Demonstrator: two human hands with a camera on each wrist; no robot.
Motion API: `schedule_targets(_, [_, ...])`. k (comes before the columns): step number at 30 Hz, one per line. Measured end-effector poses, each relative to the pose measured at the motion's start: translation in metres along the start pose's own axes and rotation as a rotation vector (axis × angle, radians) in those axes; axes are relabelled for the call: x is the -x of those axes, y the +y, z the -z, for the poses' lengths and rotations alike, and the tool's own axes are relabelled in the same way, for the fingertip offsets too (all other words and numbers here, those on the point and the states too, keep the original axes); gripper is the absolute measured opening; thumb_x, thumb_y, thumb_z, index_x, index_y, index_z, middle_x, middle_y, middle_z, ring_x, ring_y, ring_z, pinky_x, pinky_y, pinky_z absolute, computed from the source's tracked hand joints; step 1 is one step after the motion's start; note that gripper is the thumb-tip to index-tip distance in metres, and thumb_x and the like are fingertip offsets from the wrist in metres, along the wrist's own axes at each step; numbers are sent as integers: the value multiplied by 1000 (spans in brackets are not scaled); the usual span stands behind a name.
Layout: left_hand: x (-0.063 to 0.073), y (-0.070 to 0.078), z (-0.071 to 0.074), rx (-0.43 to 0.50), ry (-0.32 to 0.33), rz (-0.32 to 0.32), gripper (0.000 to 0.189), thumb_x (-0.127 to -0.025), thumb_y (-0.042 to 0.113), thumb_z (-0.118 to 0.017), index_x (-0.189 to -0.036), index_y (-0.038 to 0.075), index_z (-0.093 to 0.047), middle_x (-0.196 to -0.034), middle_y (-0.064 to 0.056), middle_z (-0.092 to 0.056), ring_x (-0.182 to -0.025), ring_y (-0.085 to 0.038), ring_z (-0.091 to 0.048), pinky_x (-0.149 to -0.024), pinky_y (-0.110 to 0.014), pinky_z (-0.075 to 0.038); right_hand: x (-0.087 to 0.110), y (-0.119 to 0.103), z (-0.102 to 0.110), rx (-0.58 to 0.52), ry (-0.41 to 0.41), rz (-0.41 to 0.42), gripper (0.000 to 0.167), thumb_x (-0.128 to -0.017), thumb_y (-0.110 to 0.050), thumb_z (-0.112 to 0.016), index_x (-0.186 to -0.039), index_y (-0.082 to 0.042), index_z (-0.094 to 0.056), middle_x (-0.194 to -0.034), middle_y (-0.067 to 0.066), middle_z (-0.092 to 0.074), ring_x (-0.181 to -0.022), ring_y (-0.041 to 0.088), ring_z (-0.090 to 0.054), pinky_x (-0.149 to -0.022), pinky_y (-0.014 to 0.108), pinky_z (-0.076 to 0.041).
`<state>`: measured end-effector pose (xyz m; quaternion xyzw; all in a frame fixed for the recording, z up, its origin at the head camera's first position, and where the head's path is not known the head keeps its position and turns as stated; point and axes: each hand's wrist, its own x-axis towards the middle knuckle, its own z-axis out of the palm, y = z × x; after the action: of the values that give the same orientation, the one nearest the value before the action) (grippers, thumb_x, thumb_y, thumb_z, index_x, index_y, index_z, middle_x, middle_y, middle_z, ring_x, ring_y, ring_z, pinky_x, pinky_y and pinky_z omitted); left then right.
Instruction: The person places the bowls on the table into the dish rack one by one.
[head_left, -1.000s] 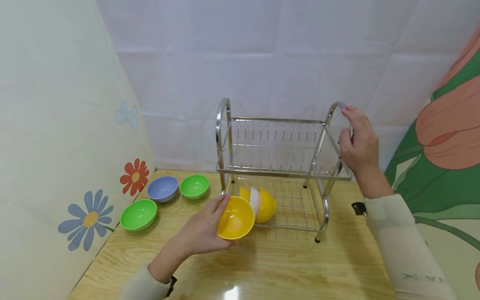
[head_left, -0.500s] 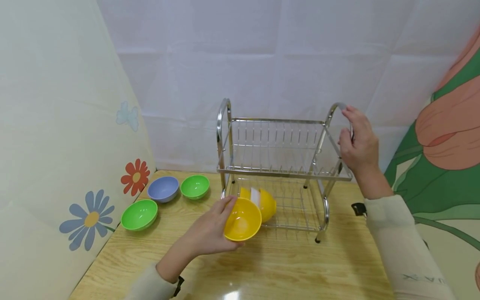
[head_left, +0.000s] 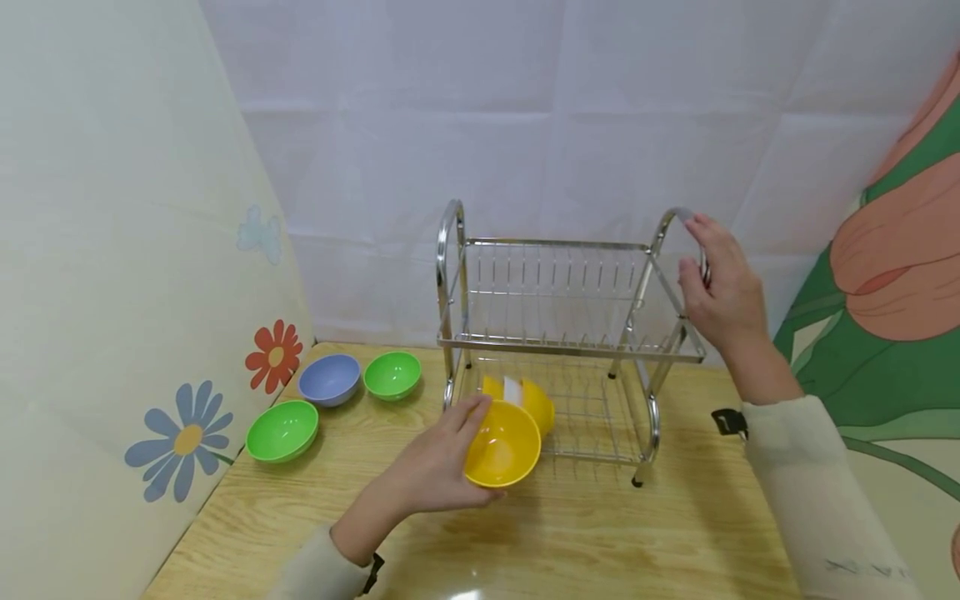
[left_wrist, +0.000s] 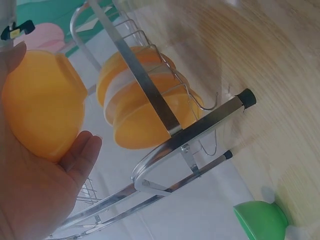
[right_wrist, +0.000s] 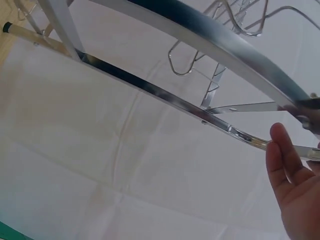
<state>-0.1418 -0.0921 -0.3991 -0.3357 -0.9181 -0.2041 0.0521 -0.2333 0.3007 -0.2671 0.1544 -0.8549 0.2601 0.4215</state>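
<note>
My left hand (head_left: pixel 450 462) holds a yellow bowl (head_left: pixel 504 446) by its side, with the hollow facing me, in front of the lower tier of a chrome two-tier dish rack (head_left: pixel 570 349). The left wrist view shows the thumb and fingers around the bowl's outside. On that lower tier, a white bowl (head_left: pixel 513 392) stands on edge between two yellow ones, partly hidden by the held bowl in the head view. My right hand (head_left: pixel 723 287) grips the arched right end of the rack near its top; its fingertips (right_wrist: pixel 280 137) lie against the metal bar.
Two green bowls (head_left: pixel 282 431) and a blue bowl (head_left: pixel 330 380) sit upright on the wooden table (head_left: pixel 600 542), left of the rack. The rack's upper tier rises above the lower one. White cloth hangs behind, with printed panels at both sides.
My left hand has moved the yellow bowl rightward and slightly down, covering more of the bowls in the rack. The right hand stays at the rack's arch.
</note>
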Motion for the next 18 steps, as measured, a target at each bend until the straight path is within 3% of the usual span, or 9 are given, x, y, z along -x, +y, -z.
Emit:
schedule_targets(2, [-1,1,0,9,-6,2,117,-72,63,-79,-160,8,-26,-162,-8,-30,-137,-28,-47,-99,-44,-54,-1,-2,4,-7,-40,-22,50,-103,-21,-50,-152,-14,-46,-160,5,-41,-139,36,-47,-109,63,-40])
schedule_targets(3, [-1,2,-1,12,-10,4,117,-72,63,-79,-160,8,-26,-162,-8,-30,-138,-29,-47,-100,-45,-54,-1,-3,5,-5,-62,-32,51,-103,-21,-50,-153,-14,-44,-161,6,-39,-143,39,-40,-109,64,-39])
schedule_targets(8, [-4,3,-4,14,-19,4,117,-73,64,-78,-161,9,-25,-161,-9,-30,-135,-28,-50,-98,-45,-55,1,-10,17,7,-192,-84,57,-105,-22,-50,-159,-17,-33,-167,5,-26,-132,48,-47,-99,70,-42])
schedule_targets(11, [-5,4,-7,20,-6,-7,118,-73,64,-79,-161,8,-25,-160,-9,-31,-130,-27,-54,-97,-44,-56,5,-15,24,2,-236,-80,60,-105,-20,-52,-160,-14,-30,-168,9,-22,-140,48,-37,-108,70,-33])
schedule_targets(14, [-7,7,-9,32,8,-18,119,-71,63,-81,-160,7,-25,-160,-9,-32,-128,-26,-55,-97,-43,-55,13,-23,29,-19,-188,-51,59,-102,-16,-55,-157,-8,-36,-165,15,-28,-148,45,-26,-118,67,-20])
schedule_targets(18, [-9,11,-12,51,9,-14,119,-71,63,-81,-161,9,-25,-161,-8,-30,-131,-26,-52,-99,-44,-54,31,-42,32,-52,-5,15,49,-98,-16,-58,-144,0,-52,-153,20,-45,-140,44,-37,-117,59,-27])
